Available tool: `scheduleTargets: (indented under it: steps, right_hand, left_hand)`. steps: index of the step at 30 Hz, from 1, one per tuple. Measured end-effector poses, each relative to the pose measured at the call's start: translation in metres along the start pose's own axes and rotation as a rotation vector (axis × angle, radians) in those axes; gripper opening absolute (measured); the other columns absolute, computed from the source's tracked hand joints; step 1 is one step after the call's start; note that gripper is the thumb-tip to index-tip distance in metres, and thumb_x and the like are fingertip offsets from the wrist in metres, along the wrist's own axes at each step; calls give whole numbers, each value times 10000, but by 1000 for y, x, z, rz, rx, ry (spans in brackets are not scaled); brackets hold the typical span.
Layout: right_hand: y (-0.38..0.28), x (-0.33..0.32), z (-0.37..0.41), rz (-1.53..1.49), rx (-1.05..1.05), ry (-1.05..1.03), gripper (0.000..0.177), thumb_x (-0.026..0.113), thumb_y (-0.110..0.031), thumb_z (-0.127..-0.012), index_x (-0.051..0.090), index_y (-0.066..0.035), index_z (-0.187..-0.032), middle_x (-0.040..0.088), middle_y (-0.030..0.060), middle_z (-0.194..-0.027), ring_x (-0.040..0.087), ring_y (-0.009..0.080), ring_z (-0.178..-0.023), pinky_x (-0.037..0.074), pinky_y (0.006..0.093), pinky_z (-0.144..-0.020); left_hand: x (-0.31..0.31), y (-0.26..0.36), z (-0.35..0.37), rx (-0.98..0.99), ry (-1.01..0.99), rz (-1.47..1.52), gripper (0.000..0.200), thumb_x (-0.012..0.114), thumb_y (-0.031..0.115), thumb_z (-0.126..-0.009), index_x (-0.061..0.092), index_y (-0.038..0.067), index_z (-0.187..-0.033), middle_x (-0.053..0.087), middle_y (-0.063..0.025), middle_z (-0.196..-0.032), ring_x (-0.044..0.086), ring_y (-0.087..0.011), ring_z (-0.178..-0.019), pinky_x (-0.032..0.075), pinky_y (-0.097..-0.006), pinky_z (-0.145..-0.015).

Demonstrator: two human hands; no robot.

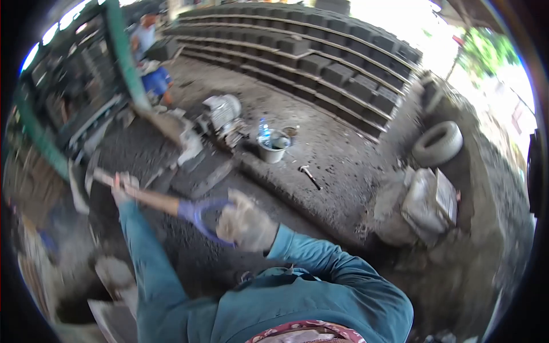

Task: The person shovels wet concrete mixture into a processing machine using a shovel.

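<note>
A shovel with a wooden shaft and a purple D-shaped handle slants across in front of me. My right hand, in a dirty pale glove, is closed on the D-shaped end. Farther along the shaft, my left hand is wrapped around the wood with the arm stretched out; it is somewhat blurred. The shovel's blade cannot be made out at the far left. Dark, damp-looking material lies around and beyond my left hand.
A green-framed machine stands left, with a motor beside it. A bucket holding a bottle and a hammer sit on a ledge. Block stacks, a tyre and a sack lie beyond. Another person carries a block.
</note>
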State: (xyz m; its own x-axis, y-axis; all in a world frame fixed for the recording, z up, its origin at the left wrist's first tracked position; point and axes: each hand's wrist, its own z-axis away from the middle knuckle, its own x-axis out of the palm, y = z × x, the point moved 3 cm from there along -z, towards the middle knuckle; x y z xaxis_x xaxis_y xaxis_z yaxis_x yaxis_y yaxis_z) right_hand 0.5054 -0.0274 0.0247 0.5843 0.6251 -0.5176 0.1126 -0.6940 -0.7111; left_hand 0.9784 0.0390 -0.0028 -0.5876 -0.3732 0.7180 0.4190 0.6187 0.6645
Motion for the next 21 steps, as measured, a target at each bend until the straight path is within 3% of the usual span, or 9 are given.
scheduleTargets:
  steps: [2,4,6,8,12,14,15,18,21]
  right_hand:
    - [39,43,39,-512,304,12,95,555,-205,-916,537,-144,-845,515,24,-718,543,230,-669,449,428,-757]
    - [50,75,70,-643,393,66,92,531,-154,-918,501,-155,-831,495,25,-714,526,231,-669,434,438,-801]
    - [66,94,91,-733,499,149,126,508,-104,-920,465,-165,-818,475,26,-710,509,232,-669,418,449,-845]
    - [87,110,114,-828,599,283,123,474,-82,-948,437,-193,-987,474,25,-761,504,203,-698,427,427,-762]
    - [156,127,177,-1052,971,590,483,409,-10,-973,362,-297,-1358,481,13,-847,500,156,-753,434,383,-633]
    - [188,97,234,-1131,974,792,380,594,-272,-948,516,-197,-1312,551,7,-932,534,147,-819,448,323,-718]
    - [189,71,256,-969,1083,735,382,613,-286,-923,541,-188,-1285,571,17,-973,544,165,-880,454,333,-763]
    - [139,-18,285,94,1441,-79,395,670,-326,-848,617,-162,-1204,632,45,-1094,574,218,-1064,472,362,-900]
    - [111,-65,335,416,1641,-73,467,719,-365,-784,631,-129,-1178,647,97,-1215,602,273,-1172,491,388,-980]
  left_hand:
    - [-31,-18,28,-145,9,-41,266,664,325,-862,472,178,-750,492,15,-679,454,-144,-532,401,-324,-499]
    - [-24,-22,59,-204,265,-126,226,681,310,-839,504,176,-796,506,18,-683,474,-152,-544,413,-340,-517]
    - [-36,-29,68,-232,263,-103,224,665,317,-856,507,167,-804,515,24,-696,489,-151,-573,430,-341,-567]
    - [-30,-38,77,-205,471,-30,224,649,313,-877,505,152,-815,512,26,-694,487,-143,-583,433,-334,-589]
    - [21,-73,125,-256,312,28,312,652,380,-911,499,136,-792,502,-1,-731,483,-155,-616,437,-334,-636]
    - [80,-89,178,-355,139,164,308,656,405,-902,511,158,-789,518,-9,-741,493,-189,-630,447,-412,-697]
    - [94,-97,198,-319,102,147,305,669,410,-891,520,166,-786,527,-12,-739,507,-197,-635,451,-434,-721]
    - [112,-137,267,-366,1,190,228,781,295,-806,583,183,-827,566,-19,-760,562,-207,-675,475,-479,-778]
    - [120,-186,333,-438,81,225,132,728,176,-835,603,183,-878,588,-46,-808,598,-243,-741,477,-536,-864]
